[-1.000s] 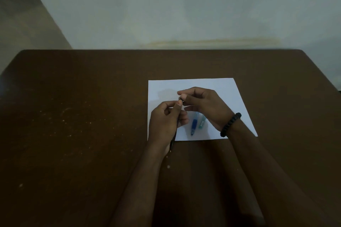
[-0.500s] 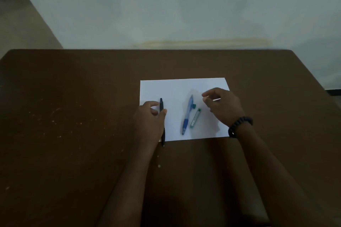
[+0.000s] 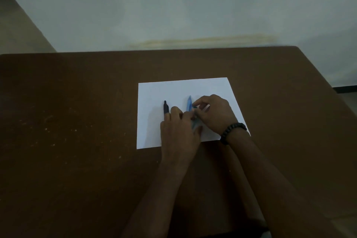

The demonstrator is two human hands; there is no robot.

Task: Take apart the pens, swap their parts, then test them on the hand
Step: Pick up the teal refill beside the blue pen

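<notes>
A white paper sheet [image 3: 154, 114] lies on the brown table. A black pen [image 3: 165, 108] rests on the sheet, its lower end hidden beside my left hand [image 3: 178, 133]. My left hand lies over the lower half of the blue pen [image 3: 189, 103], whose upper end sticks out past the fingers. My right hand [image 3: 215, 115] meets the left at the blue pen, fingertips pinched on a small teal pen part [image 3: 195, 106]. A pale teal barrel piece [image 3: 196, 124] shows between the two hands. Whether my left fingers grip the blue pen is hidden.
The brown table [image 3: 77, 131] has pale specks on its left half. A light wall stands close behind the far edge. A black bead bracelet [image 3: 232, 131] is on my right wrist.
My left hand has let go of the black pen, which now lies on the sheet, and moved right onto the blue pen. My right hand has come left to the teal part.
</notes>
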